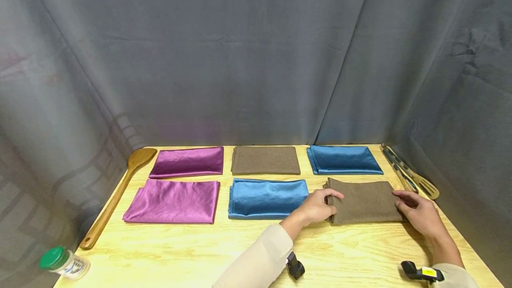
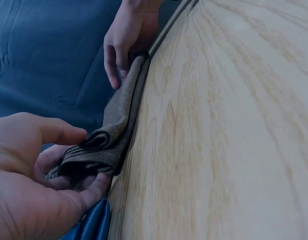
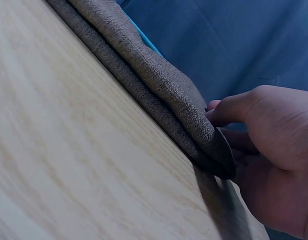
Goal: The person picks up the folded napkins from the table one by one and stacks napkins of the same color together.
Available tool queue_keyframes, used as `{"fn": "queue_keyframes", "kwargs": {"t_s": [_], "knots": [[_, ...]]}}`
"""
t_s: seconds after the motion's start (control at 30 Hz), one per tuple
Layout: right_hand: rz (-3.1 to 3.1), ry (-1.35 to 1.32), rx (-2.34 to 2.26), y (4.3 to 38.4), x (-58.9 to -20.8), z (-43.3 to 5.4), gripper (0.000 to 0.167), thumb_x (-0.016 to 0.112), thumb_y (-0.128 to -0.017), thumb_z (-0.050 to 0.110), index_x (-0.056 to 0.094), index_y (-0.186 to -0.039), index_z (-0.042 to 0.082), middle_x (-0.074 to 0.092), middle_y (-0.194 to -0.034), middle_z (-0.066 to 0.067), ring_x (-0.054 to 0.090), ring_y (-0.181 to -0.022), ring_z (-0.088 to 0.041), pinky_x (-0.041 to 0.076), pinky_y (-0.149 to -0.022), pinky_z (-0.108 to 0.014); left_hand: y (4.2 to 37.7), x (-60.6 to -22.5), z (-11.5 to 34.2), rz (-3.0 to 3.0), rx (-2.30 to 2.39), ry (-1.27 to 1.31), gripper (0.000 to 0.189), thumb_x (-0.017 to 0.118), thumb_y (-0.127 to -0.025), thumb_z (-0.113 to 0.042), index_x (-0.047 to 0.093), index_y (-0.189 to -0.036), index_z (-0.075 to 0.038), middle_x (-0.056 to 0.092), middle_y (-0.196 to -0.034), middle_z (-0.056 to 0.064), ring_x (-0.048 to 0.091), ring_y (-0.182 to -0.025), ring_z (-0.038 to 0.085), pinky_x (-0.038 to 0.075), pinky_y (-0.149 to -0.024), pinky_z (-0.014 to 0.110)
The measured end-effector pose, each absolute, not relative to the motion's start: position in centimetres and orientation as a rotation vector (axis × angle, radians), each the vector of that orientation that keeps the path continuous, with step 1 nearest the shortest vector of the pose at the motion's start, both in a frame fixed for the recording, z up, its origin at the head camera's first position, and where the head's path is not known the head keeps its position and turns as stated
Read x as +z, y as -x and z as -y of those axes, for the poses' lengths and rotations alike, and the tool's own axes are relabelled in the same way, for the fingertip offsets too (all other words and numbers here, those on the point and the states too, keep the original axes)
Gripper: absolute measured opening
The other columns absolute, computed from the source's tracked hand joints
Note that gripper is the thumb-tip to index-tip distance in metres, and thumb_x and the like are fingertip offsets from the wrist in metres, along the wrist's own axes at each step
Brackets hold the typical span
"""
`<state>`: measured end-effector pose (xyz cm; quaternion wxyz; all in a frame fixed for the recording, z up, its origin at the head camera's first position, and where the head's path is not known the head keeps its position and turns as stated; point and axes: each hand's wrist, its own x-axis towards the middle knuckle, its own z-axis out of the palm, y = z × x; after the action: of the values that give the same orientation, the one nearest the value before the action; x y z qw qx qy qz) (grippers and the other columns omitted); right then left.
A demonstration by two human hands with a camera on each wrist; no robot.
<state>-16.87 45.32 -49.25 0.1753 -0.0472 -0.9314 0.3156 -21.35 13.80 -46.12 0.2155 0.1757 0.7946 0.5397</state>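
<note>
A folded brown cloth (image 1: 366,202) lies in the front row at the right of the table. My left hand (image 1: 317,206) grips its left edge; the left wrist view shows the fingers curled under the rolled layers and the thumb over the top. At the opposite edge my right hand (image 1: 420,212) pinches the cloth's end. In the right wrist view the folded layers (image 3: 159,85) run up to the right fingers, whose tips are partly hidden behind the cloth. Just left of my left hand lies a folded blue cloth (image 1: 268,199).
Behind are another brown cloth (image 1: 266,160), a second blue cloth (image 1: 346,160) and a purple cloth (image 1: 187,162). A lighter purple cloth (image 1: 174,201) lies front left. A wooden spoon (image 1: 116,197) and a green-lidded shaker (image 1: 66,262) stay left; slotted utensils (image 1: 420,181) lie right. Grey curtains surround the table.
</note>
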Motion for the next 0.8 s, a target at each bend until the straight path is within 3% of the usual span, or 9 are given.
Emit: {"fn": "queue_keyframes", "kwargs": {"t_s": [0.1, 0.17, 0.23, 0.3, 0.37, 0.63, 0.7, 0.8], "knots": [[2.654, 0.142, 0.891, 16.9, -49.0, -45.2, 0.027, 0.068, -0.095, 0.003, 0.07, -0.121, -0.006, 0.074, -0.102, -0.006, 0.044, -0.082, 0.027, 0.041, -0.064, -0.004, 21.4, -46.1, -13.9, -2.207, 1.503, -0.491, 0.043, 0.065, -0.09, 0.002, 0.074, -0.123, -0.023, 0.062, -0.129, -0.003, 0.028, -0.049, 0.01, 0.032, -0.049, 0.024], [2.669, 0.152, 0.897, 16.9, -49.0, -45.2, 0.028, 0.068, -0.096, 0.004, 0.069, -0.122, -0.006, 0.074, -0.102, -0.008, 0.044, -0.081, 0.026, 0.042, -0.064, -0.006, 21.4, -46.1, -14.0, -2.203, 1.516, -0.484, 0.042, 0.065, -0.09, 0.003, 0.074, -0.122, -0.023, 0.062, -0.129, -0.003, 0.028, -0.048, 0.01, 0.031, -0.048, 0.024], [2.683, 0.155, 0.924, 16.8, -48.9, -45.3, 0.03, 0.067, -0.097, 0.006, 0.068, -0.124, -0.006, 0.072, -0.101, 0.008, 0.045, -0.081, 0.025, 0.043, -0.065, -0.007, 21.4, -46.1, -14.0, -2.194, 1.534, -0.473, 0.041, 0.065, -0.09, 0.002, 0.074, -0.122, -0.023, 0.062, -0.129, -0.002, 0.027, -0.047, 0.009, 0.031, -0.047, 0.024], [2.694, 0.161, 0.954, 16.7, -48.8, -45.3, 0.032, 0.067, -0.098, 0.01, 0.067, -0.127, -0.004, 0.062, -0.1, 0.028, 0.047, -0.082, 0.024, 0.044, -0.065, -0.008, 21.4, -46.2, -14.0, -2.183, 1.552, -0.46, 0.04, 0.066, -0.091, 0.001, 0.074, -0.122, -0.023, 0.062, -0.129, -0.003, 0.026, -0.046, 0.009, 0.03, -0.046, 0.024], [2.703, 0.168, 0.991, 16.7, -48.7, -45.3, 0.034, 0.067, -0.099, 0.014, 0.067, -0.129, -0.002, 0.051, -0.1, 0.04, 0.047, -0.083, 0.025, 0.046, -0.065, -0.008, 21.4, -46.2, -13.9, -2.171, 1.571, -0.453, 0.039, 0.066, -0.091, 0.001, 0.074, -0.121, -0.023, 0.063, -0.128, -0.002, 0.026, -0.045, 0.009, 0.03, -0.046, 0.024], [2.702, 0.171, 1.102, 16.6, -48.2, -45.1, 0.035, 0.067, -0.101, 0.021, 0.068, -0.131, 0.002, 0.044, -0.104, 0.047, 0.049, -0.087, 0.026, 0.048, -0.067, -0.009, 21.9, -45.9, -13.1, -2.172, 1.628, -0.455, 0.035, 0.068, -0.093, -0.002, 0.075, -0.12, -0.024, 0.062, -0.134, -0.002, 0.028, -0.047, 0.01, 0.03, -0.047, 0.024], [2.68, 0.169, 1.129, 16.6, -48.0, -44.8, 0.036, 0.067, -0.101, 0.02, 0.068, -0.131, 0.001, 0.046, -0.103, 0.047, 0.051, -0.088, 0.025, 0.048, -0.067, -0.01, 22.2, -45.7, -12.7, -2.178, 1.644, -0.458, 0.035, 0.069, -0.093, -0.003, 0.075, -0.12, -0.024, 0.065, -0.122, -0.004, 0.029, -0.051, 0.01, 0.03, -0.05, 0.024], [2.646, 0.147, 1.143, 16.6, -47.5, -44.3, 0.036, 0.067, -0.101, 0.019, 0.066, -0.132, 0.001, 0.049, -0.102, 0.047, 0.053, -0.088, 0.025, 0.048, -0.067, -0.01, 22.6, -45.6, -12.0, -2.172, 1.677, -0.471, 0.034, 0.069, -0.094, -0.003, 0.075, -0.121, -0.022, 0.061, -0.093, -0.006, 0.033, -0.055, 0.009, 0.031, -0.052, 0.024]]}}
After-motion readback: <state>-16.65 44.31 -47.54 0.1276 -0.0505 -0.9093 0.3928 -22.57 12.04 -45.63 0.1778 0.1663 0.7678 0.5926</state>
